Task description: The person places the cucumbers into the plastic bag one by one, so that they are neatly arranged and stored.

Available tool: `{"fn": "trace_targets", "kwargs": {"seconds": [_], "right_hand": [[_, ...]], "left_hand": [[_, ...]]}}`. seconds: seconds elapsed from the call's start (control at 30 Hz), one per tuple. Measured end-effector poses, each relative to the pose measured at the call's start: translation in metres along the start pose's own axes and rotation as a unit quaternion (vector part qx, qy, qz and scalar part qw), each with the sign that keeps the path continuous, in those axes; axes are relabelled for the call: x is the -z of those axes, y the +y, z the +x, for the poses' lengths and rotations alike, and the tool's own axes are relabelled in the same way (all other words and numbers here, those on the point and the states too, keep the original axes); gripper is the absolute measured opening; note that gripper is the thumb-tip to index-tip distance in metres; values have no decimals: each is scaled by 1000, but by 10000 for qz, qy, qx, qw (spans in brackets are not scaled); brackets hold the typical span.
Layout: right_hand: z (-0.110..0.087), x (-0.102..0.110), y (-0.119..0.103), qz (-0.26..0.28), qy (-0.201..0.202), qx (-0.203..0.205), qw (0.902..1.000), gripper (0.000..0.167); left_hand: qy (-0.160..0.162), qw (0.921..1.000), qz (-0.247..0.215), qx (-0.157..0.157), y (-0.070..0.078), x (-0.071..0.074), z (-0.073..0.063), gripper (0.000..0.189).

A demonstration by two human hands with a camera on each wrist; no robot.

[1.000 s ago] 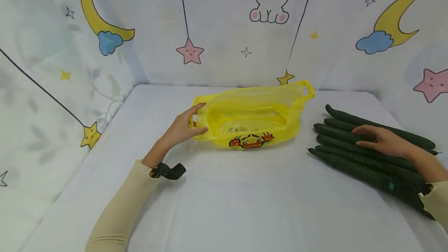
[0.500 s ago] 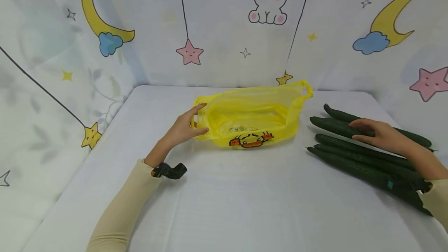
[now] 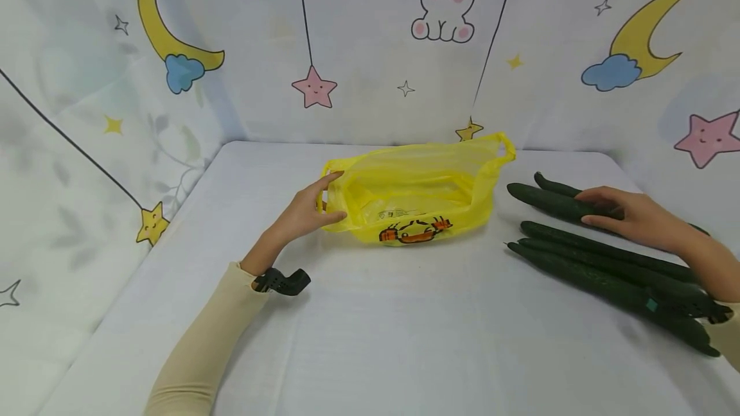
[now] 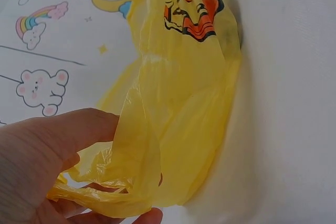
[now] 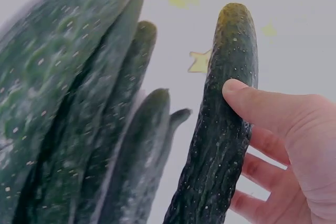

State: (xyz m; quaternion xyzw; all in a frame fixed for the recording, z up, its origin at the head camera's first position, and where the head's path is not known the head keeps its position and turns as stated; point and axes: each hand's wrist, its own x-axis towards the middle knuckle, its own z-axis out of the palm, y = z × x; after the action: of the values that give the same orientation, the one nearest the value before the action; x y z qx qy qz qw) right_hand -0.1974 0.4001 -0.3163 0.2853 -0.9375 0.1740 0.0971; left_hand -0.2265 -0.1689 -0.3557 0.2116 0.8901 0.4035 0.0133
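Observation:
A dark green cucumber [image 3: 537,199] is gripped by my right hand [image 3: 644,218] above the other cucumbers [image 3: 601,278]. In the right wrist view my thumb lies across the near side of this cucumber [image 5: 223,108] and the fingers reach behind it. My left hand [image 3: 297,214] holds the left side of a yellow plastic bag [image 3: 433,158], by its handle. The bag's mouth gapes toward me, with an orange crab print on the front. In the left wrist view the bag's thin film [image 4: 178,103] passes between my thumb and fingers.
Several cucumbers [image 5: 68,103] lie side by side at the right of the white-covered table [image 3: 405,339]; one [image 3: 555,183] lies farther back. A cloth backdrop [image 3: 370,31] with cartoon prints rises behind. Each wrist wears a black device [image 3: 283,281].
My right hand has lifted one cucumber from the row and moved it slightly up and back, leaving a gap to the nearer ones. My left hand and the bag stay put.

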Motion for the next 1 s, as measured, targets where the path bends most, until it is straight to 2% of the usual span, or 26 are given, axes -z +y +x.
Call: {"fn": "trace_targets", "kwargs": {"seconds": [0.3, 0.63, 0.83, 1.0], "right_hand": [[11, 7, -28, -202, 5, -359, 9992, 40], [20, 14, -58, -158, 2, -117, 9998, 46], [25, 16, -77, -279, -43, 159, 9995, 48], [32, 15, -82, -129, 102, 780, 9968, 50]], "left_hand": [[-40, 10000, 2, 43, 2, 1, -1, 79], [-47, 10000, -49, -50, 1, -1, 1, 79], [-41, 10000, -34, -83, 1, -2, 1, 77], [52, 9998, -24, -205, 2, -2, 0, 75]]}}
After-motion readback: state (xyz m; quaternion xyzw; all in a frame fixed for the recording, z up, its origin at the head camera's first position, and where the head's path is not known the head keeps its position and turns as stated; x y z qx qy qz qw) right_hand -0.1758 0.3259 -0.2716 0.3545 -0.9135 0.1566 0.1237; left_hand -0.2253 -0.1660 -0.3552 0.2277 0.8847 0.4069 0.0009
